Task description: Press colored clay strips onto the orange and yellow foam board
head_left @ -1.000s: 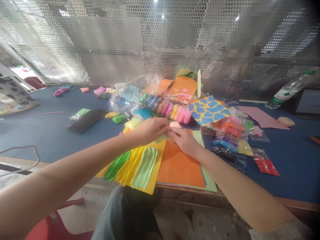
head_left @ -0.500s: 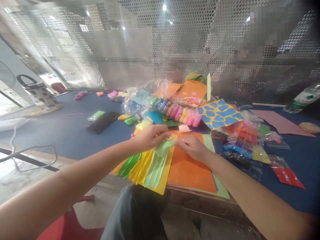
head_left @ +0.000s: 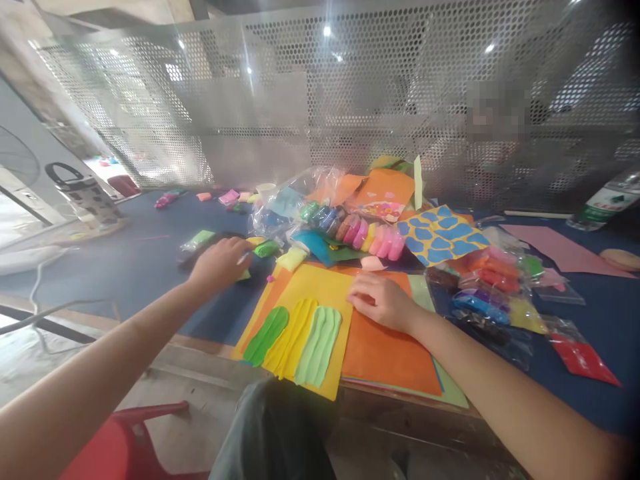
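Observation:
My left hand (head_left: 220,263) is over a dark flat case (head_left: 193,257), its fingers closed, with a bit of light green clay (head_left: 244,275) showing beneath the fingertips. Fingers loosely bent, my right hand (head_left: 383,300) rests at the right edge of a yellow sheet (head_left: 325,283); I see nothing in it. Three ridged clay strips lie side by side on that sheet: a green strip (head_left: 267,335), a yellow strip (head_left: 291,340) and a pale green strip (head_left: 319,347). Under it are orange sheets (head_left: 390,360). A green clay packet (head_left: 267,249) sits just right of my left hand.
Colourful clay packs (head_left: 373,240) and a blue-patterned yellow sheet (head_left: 443,233) lie behind. More bagged clay (head_left: 493,280) and a red packet (head_left: 583,353) are at the right, with a bottle (head_left: 607,200) beyond. A perforated metal screen (head_left: 280,100) stands at the back.
My left hand has moved left, away from the pale green strip, with light green clay under its fingers. My right hand has come down to the sheet's edge. The strips are uncovered.

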`<action>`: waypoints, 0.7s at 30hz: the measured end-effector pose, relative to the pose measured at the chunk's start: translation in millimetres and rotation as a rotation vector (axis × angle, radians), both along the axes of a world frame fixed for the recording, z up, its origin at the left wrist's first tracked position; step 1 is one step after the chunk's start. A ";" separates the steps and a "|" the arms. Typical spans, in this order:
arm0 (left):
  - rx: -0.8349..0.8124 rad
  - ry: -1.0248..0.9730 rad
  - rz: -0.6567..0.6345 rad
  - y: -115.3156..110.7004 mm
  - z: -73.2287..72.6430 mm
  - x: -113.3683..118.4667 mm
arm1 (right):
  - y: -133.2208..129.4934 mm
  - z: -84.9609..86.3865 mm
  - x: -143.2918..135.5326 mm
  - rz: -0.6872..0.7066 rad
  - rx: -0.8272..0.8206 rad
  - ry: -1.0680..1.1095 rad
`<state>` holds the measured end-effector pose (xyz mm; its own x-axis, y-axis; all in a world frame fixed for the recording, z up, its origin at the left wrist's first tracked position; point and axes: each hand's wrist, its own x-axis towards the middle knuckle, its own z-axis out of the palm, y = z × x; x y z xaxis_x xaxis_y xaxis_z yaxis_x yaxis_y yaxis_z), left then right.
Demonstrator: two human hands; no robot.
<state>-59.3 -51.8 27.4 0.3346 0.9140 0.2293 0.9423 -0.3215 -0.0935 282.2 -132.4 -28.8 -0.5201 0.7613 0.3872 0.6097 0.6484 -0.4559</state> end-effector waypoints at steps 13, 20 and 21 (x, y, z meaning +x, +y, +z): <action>-0.038 0.060 -0.282 7.8 -4.9 69.0 | 5.6 7.0 3.6 -0.126 -0.098 -0.094; -0.013 0.181 -0.437 9.5 20.7 153.7 | 7.8 5.9 5.2 -0.060 -0.090 -0.122; -0.056 0.201 -0.380 12.7 26.5 160.5 | 7.6 6.0 5.5 -0.054 -0.095 -0.118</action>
